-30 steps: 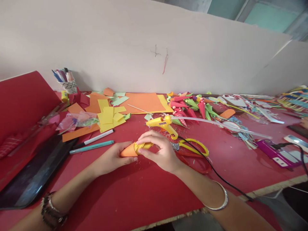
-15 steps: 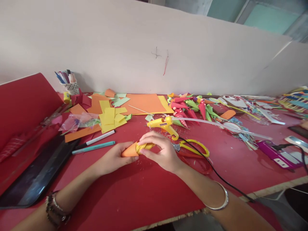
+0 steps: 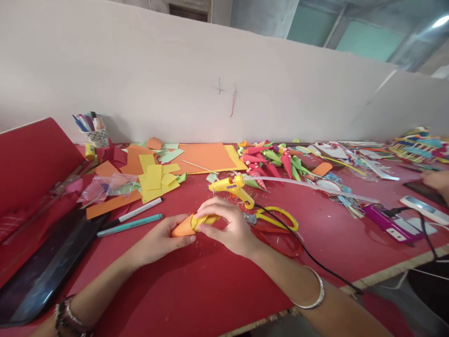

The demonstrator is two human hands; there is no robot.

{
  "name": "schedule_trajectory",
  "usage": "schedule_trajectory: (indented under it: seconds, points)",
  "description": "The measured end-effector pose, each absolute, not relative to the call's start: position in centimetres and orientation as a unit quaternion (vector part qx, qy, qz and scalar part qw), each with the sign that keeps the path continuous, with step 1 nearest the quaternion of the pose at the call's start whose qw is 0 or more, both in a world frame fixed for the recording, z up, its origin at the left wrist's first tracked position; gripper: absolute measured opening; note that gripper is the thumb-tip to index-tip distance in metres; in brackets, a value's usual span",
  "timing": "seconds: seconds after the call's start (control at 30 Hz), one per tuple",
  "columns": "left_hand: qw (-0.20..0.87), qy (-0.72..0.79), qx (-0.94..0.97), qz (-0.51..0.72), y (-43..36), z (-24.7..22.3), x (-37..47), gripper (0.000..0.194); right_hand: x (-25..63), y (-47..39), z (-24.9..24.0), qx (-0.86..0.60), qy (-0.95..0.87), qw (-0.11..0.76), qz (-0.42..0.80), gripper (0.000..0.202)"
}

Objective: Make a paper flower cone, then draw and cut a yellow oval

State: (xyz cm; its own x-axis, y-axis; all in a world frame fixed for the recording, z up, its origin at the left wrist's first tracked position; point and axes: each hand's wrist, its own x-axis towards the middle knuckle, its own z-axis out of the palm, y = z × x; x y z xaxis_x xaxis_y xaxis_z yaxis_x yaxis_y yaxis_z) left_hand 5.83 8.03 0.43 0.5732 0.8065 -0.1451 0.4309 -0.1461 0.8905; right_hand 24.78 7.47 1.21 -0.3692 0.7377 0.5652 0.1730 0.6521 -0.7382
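Between my hands, above the red table (image 3: 196, 290), is a rolled orange paper cone (image 3: 183, 228) with a yellow paper strip (image 3: 199, 222) around its wider end. My left hand (image 3: 159, 241) is closed round the orange part, thumb below and fingers above. The fingers and thumb of my right hand (image 3: 226, 225) grip the yellow strip, hiding part of it. Just beyond the right hand lies a yellow glue gun (image 3: 233, 188) with a long clear glue stick (image 3: 308, 186) in its back. Scissors with yellow handles (image 3: 280, 217) lie to the right.
Yellow paper pieces (image 3: 154, 180), orange sheets (image 3: 199, 157) and several small paper cones (image 3: 266, 159) lie along the back. Two pens (image 3: 129, 224) and a dark phone-like slab (image 3: 45, 271) are at left. A purple power strip (image 3: 389, 222) and another person's hand (image 3: 435, 180) are at right.
The view has tilted up and turned slightly right, so everything sits lower and further left. Both hands keep their hold on the paper cone. Another person's hand shows more at the right edge.
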Motion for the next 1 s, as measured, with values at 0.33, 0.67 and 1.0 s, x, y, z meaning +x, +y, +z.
schedule_trajectory:
  seconds: [0.33,0.67,1.0]
  points:
    - [0.492,0.431,0.726,0.212,7.83,0.62,6.03,0.03,24.73,7.44,1.14,-0.287,-0.763,0.491,0.307,0.013]
    - [0.47,0.416,0.748,0.215,7.68,1.08,6.08,0.015,24.96,7.5,1.11,-0.298,-0.768,0.459,0.333,0.014]
    - [0.368,0.445,0.797,0.178,7.7,0.86,5.92,0.008,24.94,7.65,0.67,-0.312,-0.77,0.442,0.338,0.014]
